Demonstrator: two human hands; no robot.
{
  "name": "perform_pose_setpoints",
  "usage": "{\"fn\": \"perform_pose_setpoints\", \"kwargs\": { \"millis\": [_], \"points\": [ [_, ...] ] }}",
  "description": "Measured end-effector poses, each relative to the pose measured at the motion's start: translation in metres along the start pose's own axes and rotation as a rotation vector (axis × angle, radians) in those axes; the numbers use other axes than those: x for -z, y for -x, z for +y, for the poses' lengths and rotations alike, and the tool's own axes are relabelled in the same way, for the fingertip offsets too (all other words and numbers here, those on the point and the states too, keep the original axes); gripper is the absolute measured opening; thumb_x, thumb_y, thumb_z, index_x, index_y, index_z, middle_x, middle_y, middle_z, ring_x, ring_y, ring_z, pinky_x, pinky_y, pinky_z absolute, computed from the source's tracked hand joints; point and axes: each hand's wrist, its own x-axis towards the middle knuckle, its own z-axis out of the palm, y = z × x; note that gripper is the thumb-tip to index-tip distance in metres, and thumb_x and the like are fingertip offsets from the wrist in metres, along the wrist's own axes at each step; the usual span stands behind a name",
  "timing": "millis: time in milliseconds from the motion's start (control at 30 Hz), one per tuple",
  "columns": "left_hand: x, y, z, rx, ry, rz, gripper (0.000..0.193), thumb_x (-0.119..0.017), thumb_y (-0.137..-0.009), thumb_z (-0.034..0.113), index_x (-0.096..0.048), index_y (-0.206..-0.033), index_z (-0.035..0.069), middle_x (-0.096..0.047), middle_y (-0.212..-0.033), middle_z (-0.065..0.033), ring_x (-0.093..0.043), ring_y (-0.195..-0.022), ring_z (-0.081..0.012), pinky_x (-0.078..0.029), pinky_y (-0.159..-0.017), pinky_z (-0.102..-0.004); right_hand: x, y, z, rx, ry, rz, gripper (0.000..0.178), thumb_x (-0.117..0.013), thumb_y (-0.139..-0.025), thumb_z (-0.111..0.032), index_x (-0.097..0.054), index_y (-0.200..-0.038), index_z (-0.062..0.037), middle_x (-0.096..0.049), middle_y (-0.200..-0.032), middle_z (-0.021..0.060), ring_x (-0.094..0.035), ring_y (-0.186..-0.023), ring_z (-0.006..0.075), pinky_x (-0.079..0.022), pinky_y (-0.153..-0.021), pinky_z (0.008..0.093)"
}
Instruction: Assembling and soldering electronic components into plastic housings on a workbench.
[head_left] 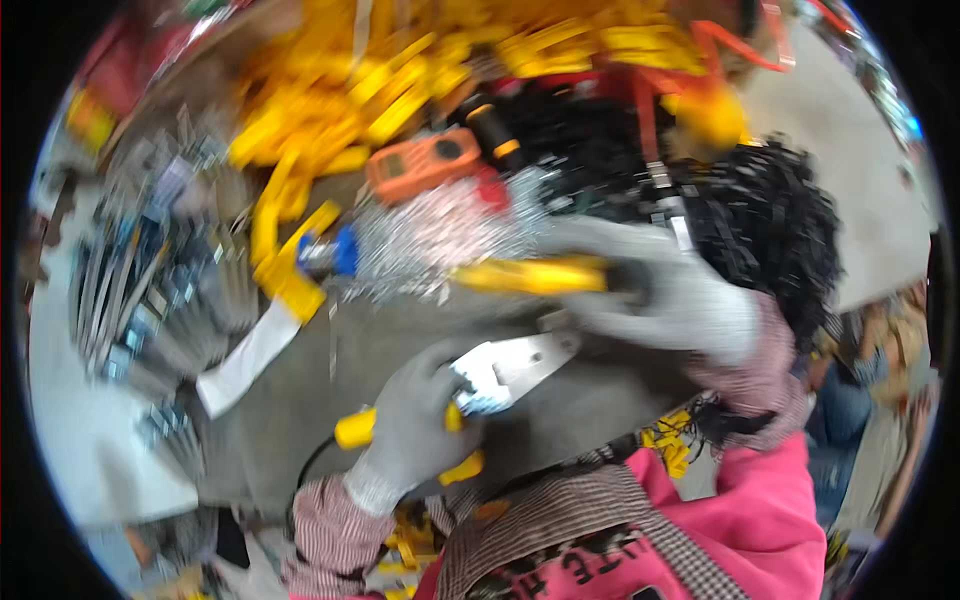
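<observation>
- Snips [500,375], a pair with wide silver blades and yellow grips, lay across the middle of the grey table [320,400], blades pointing toward its far right side.
- Table was crowded along its far edge with yellow plastic parts [330,100], an orange meter [425,162], a black tangle of small pieces [770,220] at the far right, and a heap of shiny metal scraps [440,235] near the centre.
- Left edge carried rows of grey metal fittings [130,290], too blurred for me to name.
- My left hand [415,425], gloved in grey, had its fingers wrapped tight round the snips' yellow grips.
- My right hand [670,295], also gloved, had its fingers curled closed over the black end of a yellow-handled tool [535,275], lying just beyond the blades.
- I judged the step to be bringing the two tools together at the table's middle; the next move called for steadier aim, as the view was smeared.
</observation>
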Motion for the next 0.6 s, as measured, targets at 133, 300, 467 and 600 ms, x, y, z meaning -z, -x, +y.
{"fn": "perform_pose_setpoints", "kwargs": {
  "millis": [133,300,467,600],
  "points": [
    [0.000,0.001,0.006,0.091,-0.032,-0.014,0.031,-0.076,-0.063,0.014,-0.064,-0.090,0.008,-0.060,-0.121,-0.0149,-0.060,-0.108,-0.0362,-0.048,-0.092,-0.0453,0.037,0.072,0.043,-0.121,0.233,-0.288,0.039,-0.073,-0.084,-0.025,-0.068,-0.118,-0.0077,-0.068,-0.104,0.0134,-0.066,-0.097,0.0330,-0.053,-0.086,0.0398],
    [-0.001,0.002,0.005,0.052,-0.070,-0.083,0.028,-0.075,-0.062,0.013,-0.063,-0.088,0.009,-0.061,-0.121,-0.0117,-0.057,-0.115,-0.0332,-0.045,-0.097,-0.0446,0.026,0.082,0.069,-0.042,0.275,-0.348,0.035,-0.075,-0.084,-0.022,-0.069,-0.115,-0.0098,-0.067,-0.102,0.0111,-0.066,-0.092,0.0329,-0.053,-0.080,0.0409],
    [-0.005,-0.002,0.004,0.038,-0.076,-0.065,0.026,-0.074,-0.062,0.010,-0.060,-0.084,0.010,-0.062,-0.120,-0.0109,-0.058,-0.114,-0.0322,-0.045,-0.097,-0.0457,0.022,0.081,0.078,0.118,0.402,-0.300,0.033,-0.076,-0.080,-0.015,-0.071,-0.113,-0.0189,-0.064,-0.097,0.0057,-0.065,-0.085,0.0270,-0.053,-0.073,0.0383],
    [-0.006,-0.003,0.004,0.046,-0.072,-0.072,0.027,-0.074,-0.062,0.008,-0.058,-0.083,0.011,-0.062,-0.120,-0.0110,-0.059,-0.112,-0.0323,-0.045,-0.096,-0.0456,0.026,0.083,0.075,0.261,0.633,-0.283,0.042,-0.076,-0.072,-0.015,-0.072,-0.112,-0.0264,-0.061,-0.095,0.0001,-0.061,-0.078,0.0219,-0.051,-0.065,0.0352]
  ]
}}
